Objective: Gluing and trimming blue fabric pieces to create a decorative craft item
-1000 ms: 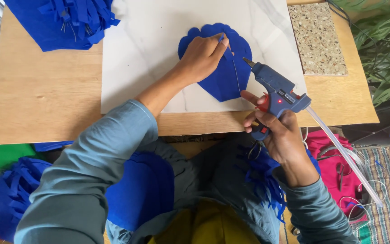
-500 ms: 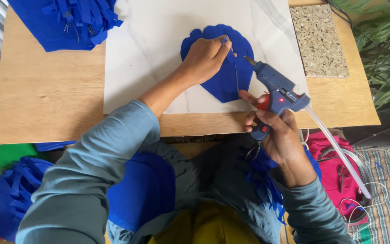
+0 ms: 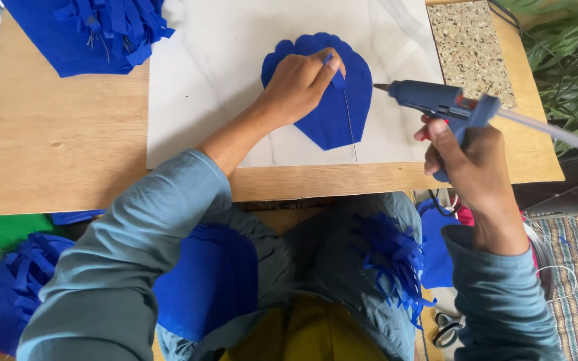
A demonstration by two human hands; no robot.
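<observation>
The left hand (image 3: 297, 83) presses a thin wire (image 3: 348, 120) and a small blue strip onto the blue petal (image 3: 326, 113), which lies on the white board (image 3: 202, 80) at the middle of the table (image 3: 55, 154). The right hand (image 3: 466, 157) is closed round the glue gun (image 3: 439, 103), nozzle aimed left and just right of the petal, not touching it. This looks like the gluing step: the nozzle likely needs to reach the wire line while the fingers hold it flat and stay off the hot tip

Blue scalloped paper petal (image 3: 329, 117) lies flat; blue glue gun (image 3: 439, 103) raised beside it.
</observation>
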